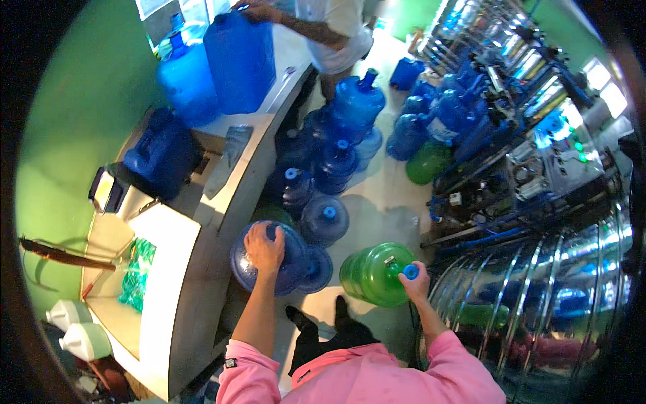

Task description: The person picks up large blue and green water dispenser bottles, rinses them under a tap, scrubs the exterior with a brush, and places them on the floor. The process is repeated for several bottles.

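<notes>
In the head view my right hand [416,281] is closed round the neck of a large green water bottle [374,274], just by its blue cap [410,272]. The green bottle leans over, with its neck toward me. My left hand [264,249] grips the top of a large blue water bottle [294,259], its fingers curled over the neck area. My palm hides most of that neck. Close beside it stand a smaller-looking blue bottle [315,269] and a blue-capped bottle [325,221].
Several more blue bottles [336,165] crowd the floor ahead, along the counter [222,249]. Another person [330,37] holds a blue jerrycan [240,64] on the counter. Metal machinery [525,168] and a shiny steel tank [538,289] line the right side.
</notes>
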Demonstrator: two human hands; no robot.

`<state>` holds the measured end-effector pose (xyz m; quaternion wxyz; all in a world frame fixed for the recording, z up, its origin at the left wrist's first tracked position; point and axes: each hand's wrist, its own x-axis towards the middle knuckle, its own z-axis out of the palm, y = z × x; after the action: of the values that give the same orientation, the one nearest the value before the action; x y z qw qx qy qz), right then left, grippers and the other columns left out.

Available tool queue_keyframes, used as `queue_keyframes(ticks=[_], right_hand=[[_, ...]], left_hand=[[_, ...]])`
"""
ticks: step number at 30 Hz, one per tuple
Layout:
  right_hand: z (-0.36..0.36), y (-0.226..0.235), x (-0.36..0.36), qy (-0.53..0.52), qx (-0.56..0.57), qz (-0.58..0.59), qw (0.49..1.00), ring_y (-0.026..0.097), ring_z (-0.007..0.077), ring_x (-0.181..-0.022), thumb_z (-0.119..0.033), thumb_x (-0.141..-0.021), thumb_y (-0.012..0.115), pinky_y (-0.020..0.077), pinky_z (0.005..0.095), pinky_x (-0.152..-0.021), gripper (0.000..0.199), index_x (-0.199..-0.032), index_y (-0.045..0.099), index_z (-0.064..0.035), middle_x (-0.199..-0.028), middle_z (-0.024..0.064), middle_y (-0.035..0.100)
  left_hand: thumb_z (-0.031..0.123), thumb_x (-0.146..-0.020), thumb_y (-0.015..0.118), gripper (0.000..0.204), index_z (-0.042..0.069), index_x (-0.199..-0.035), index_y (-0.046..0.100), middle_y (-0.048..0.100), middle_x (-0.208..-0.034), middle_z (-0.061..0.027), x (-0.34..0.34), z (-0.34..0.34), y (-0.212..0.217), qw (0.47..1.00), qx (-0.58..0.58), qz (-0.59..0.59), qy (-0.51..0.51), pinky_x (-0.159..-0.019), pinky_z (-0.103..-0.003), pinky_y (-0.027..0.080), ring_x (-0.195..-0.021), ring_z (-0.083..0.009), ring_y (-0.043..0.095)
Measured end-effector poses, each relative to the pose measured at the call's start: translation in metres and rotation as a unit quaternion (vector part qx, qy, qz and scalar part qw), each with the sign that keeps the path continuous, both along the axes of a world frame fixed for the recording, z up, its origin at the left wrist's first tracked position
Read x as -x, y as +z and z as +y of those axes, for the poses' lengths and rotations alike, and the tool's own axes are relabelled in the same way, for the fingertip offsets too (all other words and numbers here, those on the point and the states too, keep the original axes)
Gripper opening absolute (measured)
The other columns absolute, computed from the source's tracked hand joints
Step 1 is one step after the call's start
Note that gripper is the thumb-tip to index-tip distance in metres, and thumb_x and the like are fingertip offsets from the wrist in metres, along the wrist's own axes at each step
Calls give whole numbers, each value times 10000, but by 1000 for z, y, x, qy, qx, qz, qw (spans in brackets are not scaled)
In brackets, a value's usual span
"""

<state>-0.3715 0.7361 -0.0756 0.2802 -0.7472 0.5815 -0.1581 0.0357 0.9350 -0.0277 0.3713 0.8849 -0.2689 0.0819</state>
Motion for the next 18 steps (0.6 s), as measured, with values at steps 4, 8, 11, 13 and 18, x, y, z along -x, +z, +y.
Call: queue_keyframes(ticks=[4, 8, 11, 13, 18], right_hand=[[8, 87, 21, -30, 223, -190, 956, 608, 314, -1018, -272, -720, 825, 483, 410, -918, 640, -1239, 490, -102, -1144, 166, 583], [1, 154, 30, 69, 371, -261, 889, 591, 307, -979, -231, -823, 768, 490, 425, -894, 512, -1194, 430, -127, -1161, 175, 535], [-10, 205, 29, 178, 333, -378, 845, 593, 301, -986, -216, -869, 737, 523, 420, -838, 433, -1154, 423, -130, -1183, 194, 531], [-15, 243, 26, 228, 359, -382, 820, 603, 298, -977, -230, -882, 730, 552, 407, -779, 385, -1122, 449, -122, -1216, 209, 536], [-4, 359, 4, 335, 423, -339, 771, 650, 309, -885, -298, -908, 705, 583, 419, -696, 307, -1045, 530, -87, -1289, 244, 552]], left_hand=[[298, -824, 694, 297, 66, -1009, 678, 676, -1084, -142, 1, 2, 5, 997, 70, 17, 16, -1014, -454, 401, -1133, -348, 589], [271, -906, 636, 294, 27, -1068, 657, 643, -1162, -176, -7, 16, 29, 979, 159, 121, -24, -1069, -465, 364, -1187, -377, 548], [260, -951, 592, 301, 15, -1117, 647, 613, -1226, -195, -7, 54, 49, 979, 197, 3, -55, -1105, -465, 335, -1237, -388, 509], [266, -969, 571, 307, 14, -1124, 649, 596, -1267, -198, 0, 99, 57, 984, 165, 36, -58, -1122, -470, 318, -1279, -391, 480], [225, -927, 633, 289, -4, -1103, 649, 621, -1217, -196, 41, 231, 47, 991, 49, 122, -35, -1049, -438, 404, -1209, -360, 550]])
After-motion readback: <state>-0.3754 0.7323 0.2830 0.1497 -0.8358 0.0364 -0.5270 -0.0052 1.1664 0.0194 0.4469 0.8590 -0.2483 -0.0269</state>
